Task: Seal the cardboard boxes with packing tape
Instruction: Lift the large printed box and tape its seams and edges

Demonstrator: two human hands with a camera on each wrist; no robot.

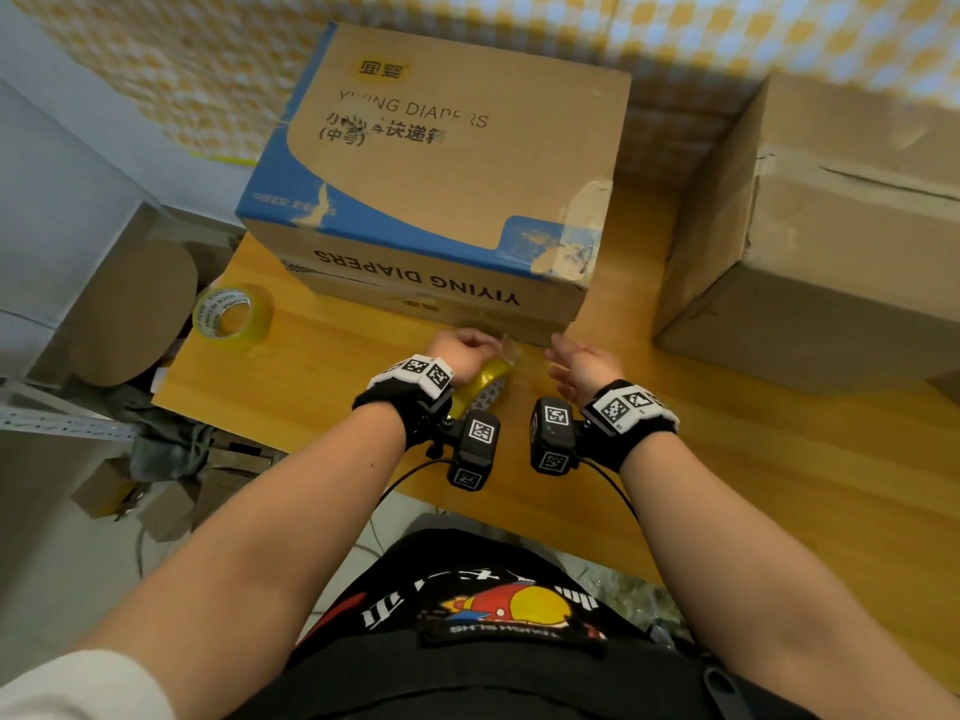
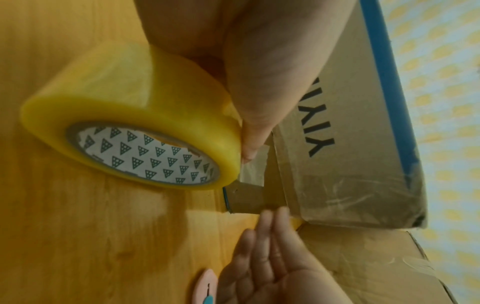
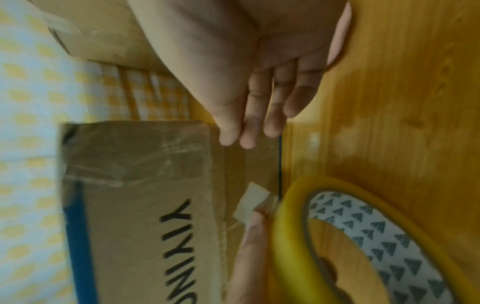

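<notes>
Yellow tape roll [image 1: 485, 381], patterned core, gripped by left hand [image 1: 460, 350] at the box [image 1: 441, 200] base. Right hand [image 1: 582, 363] flat-fingered, holding nothing, beside it. Bare desk [image 1: 779, 459] lies right of both hands.

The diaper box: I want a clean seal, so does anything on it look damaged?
Yes. The diaper box has torn print and wrinkled old tape at its near right top corner.
</notes>
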